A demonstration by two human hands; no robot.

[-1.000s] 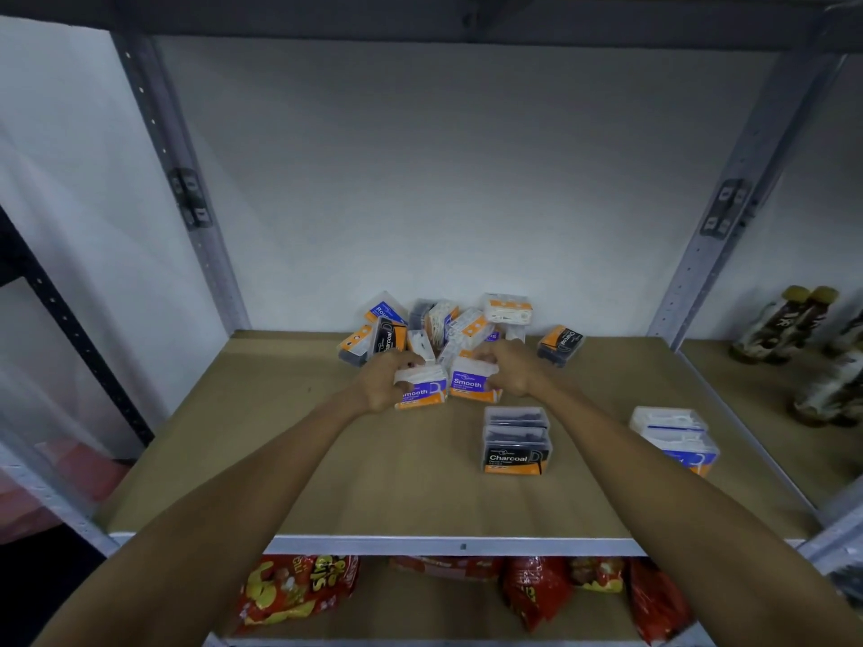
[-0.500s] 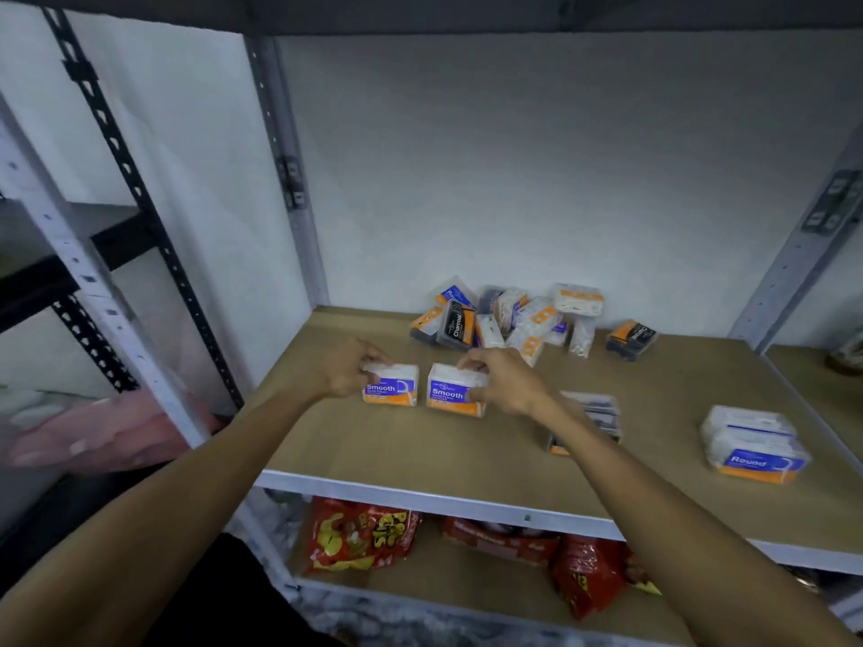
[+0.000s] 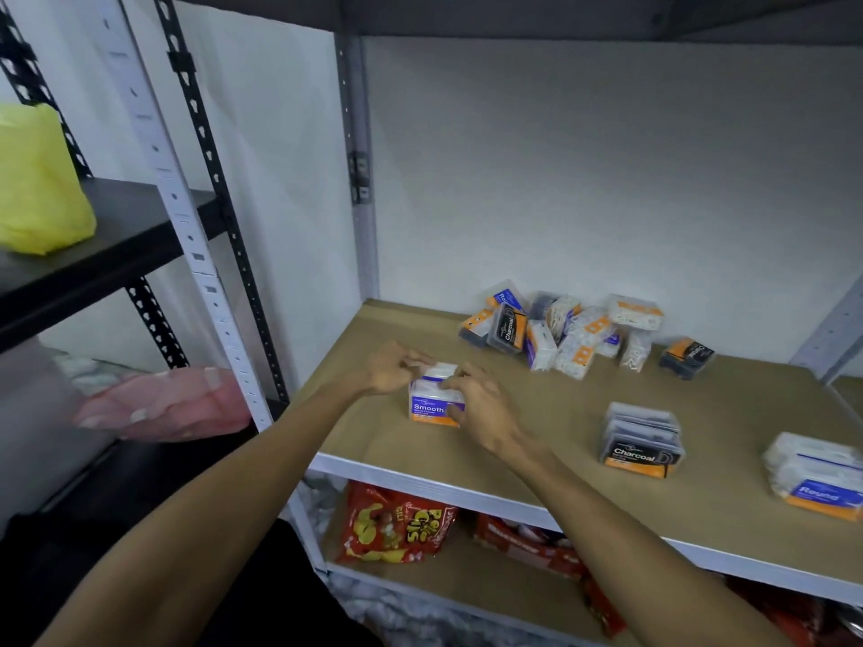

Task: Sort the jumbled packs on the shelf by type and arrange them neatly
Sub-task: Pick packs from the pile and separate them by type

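On the left part of the wooden shelf (image 3: 537,431) stand the Smooth packs (image 3: 427,403), white with a purple and orange label, pressed together one behind the other. My left hand (image 3: 390,371) grips the back pack from the left. My right hand (image 3: 476,403) holds the front pack from the right and covers part of its label. A jumbled pile of packs (image 3: 560,333) lies at the back by the wall. A stack of dark Charcoal packs (image 3: 640,441) stands to the right, and a stack of white Round packs (image 3: 817,473) sits at the far right.
A lone dark pack (image 3: 686,357) lies right of the pile. Grey uprights (image 3: 359,170) frame the shelf. Red snack bags (image 3: 397,530) fill the shelf below. A yellow bag (image 3: 37,179) sits on a black rack to the left, a pink bag (image 3: 163,406) under it.
Both hands carried the two Smooth packs from the pile toward the shelf's left front and brought them together. The camera view swung left.
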